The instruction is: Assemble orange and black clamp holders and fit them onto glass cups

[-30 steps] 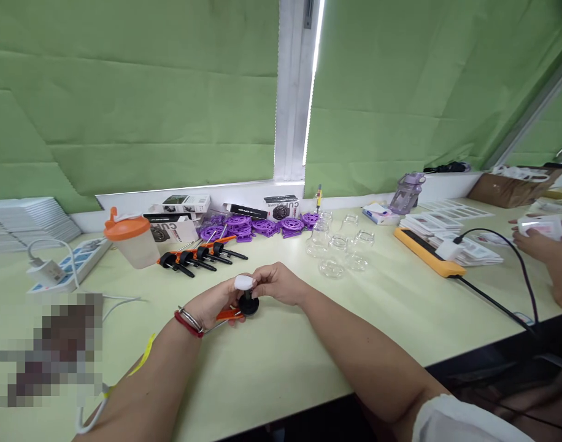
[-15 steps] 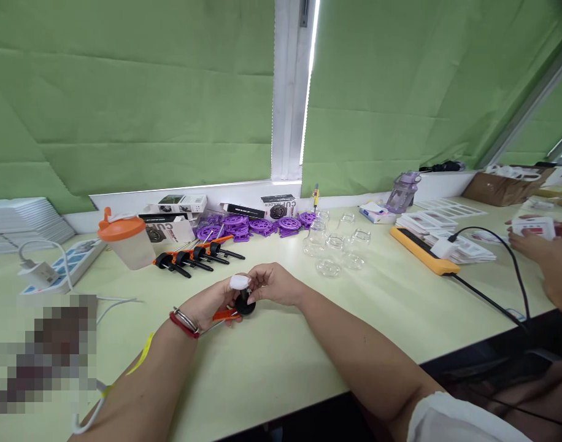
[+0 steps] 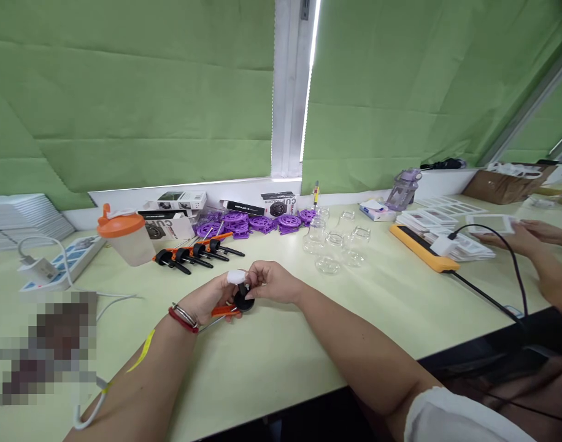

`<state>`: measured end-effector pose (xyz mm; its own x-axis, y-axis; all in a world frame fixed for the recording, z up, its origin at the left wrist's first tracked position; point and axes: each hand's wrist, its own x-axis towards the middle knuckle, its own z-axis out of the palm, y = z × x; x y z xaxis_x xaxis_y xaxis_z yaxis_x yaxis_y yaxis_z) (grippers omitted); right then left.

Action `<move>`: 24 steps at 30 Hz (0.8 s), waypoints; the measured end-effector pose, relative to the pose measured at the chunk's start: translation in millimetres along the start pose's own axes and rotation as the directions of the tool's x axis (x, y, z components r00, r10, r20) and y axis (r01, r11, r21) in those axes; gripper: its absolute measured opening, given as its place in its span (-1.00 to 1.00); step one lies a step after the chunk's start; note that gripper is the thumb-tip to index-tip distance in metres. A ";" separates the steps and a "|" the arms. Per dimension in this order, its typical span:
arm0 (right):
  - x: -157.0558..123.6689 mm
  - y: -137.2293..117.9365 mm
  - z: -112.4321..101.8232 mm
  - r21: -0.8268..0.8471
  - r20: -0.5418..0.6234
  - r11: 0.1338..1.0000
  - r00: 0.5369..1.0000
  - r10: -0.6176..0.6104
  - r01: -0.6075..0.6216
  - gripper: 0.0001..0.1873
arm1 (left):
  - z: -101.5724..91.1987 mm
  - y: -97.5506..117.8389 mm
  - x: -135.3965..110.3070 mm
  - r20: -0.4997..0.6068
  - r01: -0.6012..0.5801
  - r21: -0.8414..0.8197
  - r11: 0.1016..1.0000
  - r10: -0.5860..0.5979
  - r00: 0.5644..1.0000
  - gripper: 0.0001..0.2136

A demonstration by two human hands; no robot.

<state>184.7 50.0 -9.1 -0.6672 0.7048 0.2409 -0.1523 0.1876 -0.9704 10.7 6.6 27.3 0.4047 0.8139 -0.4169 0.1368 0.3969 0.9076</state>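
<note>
My left hand (image 3: 211, 299) is wrapped round a black-and-orange part (image 3: 243, 302) with a round black disc, an orange strip and a thin metal rod. A white oval piece (image 3: 236, 277) sits by its black stem, close to my left fingers. The fingers of my right hand (image 3: 272, 282) are pinched together against the stem, at a small metal bit; what exactly they grip is partly hidden. Farther back lies a row of similar black-and-orange parts (image 3: 199, 252) with metal rods and black handles.
Behind are purple plastic pieces (image 3: 262, 224), printed boxes (image 3: 170, 226) and an orange-lidded cup (image 3: 127, 238). Clear glass vessels (image 3: 335, 240) stand centre right, near a yellow power strip (image 3: 421, 248). Left, a white power strip (image 3: 76, 261). At right, a co-worker's hands (image 3: 523, 239) hold a white frame.
My hands stay almost in place, the held part shifting slightly left and up. The co-worker's hands moved left and now hold a white frame over the card stacks.
</note>
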 end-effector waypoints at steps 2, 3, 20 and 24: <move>-0.2 0.3 0.4 0.013 0.010 1.000 1.000 -0.011 0.011 -0.60 | -0.6 0.0 0.6 -0.003 0.010 0.002 1.000 -0.010 1.000 -0.58; -0.2 0.8 0.4 0.009 0.016 1.000 1.000 -0.015 0.015 -0.61 | -0.9 -0.1 0.9 0.007 0.007 -0.002 1.000 -0.007 1.000 -0.58; 0.7 3.8 1.6 0.039 0.011 0.999 1.000 0.012 -0.013 -0.64 | -4.0 -0.2 3.7 0.049 0.001 -0.003 1.000 -0.001 0.999 -0.59; 1.2 5.2 0.8 0.028 0.004 1.000 1.000 0.011 -0.012 -0.65 | -4.7 -0.1 4.6 0.057 -0.024 -0.010 1.000 0.025 0.998 -0.58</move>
<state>182.5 51.3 -13.9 -0.6719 0.7041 0.2298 -0.1653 0.1599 -0.9732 8.2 12.3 25.1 0.4587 0.7981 -0.3906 0.1176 0.3812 0.9170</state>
